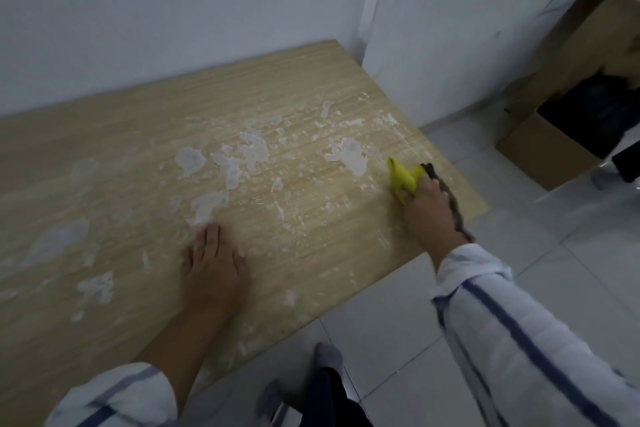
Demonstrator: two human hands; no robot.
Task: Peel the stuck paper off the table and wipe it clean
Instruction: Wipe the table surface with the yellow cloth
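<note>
A light wooden table is spotted with several white patches of stuck paper, thickest across its middle and right part. My left hand lies flat on the tabletop, fingers together, fingertips touching one paper patch. My right hand is near the table's right edge, closed around a yellow tool with a dark part. The tool's yellow tip rests on the surface beside a large paper patch.
White walls close the table's far side and far right corner. A cardboard box with dark contents stands on the tiled floor to the right, beside another person's foot. My own feet are below the table's front edge.
</note>
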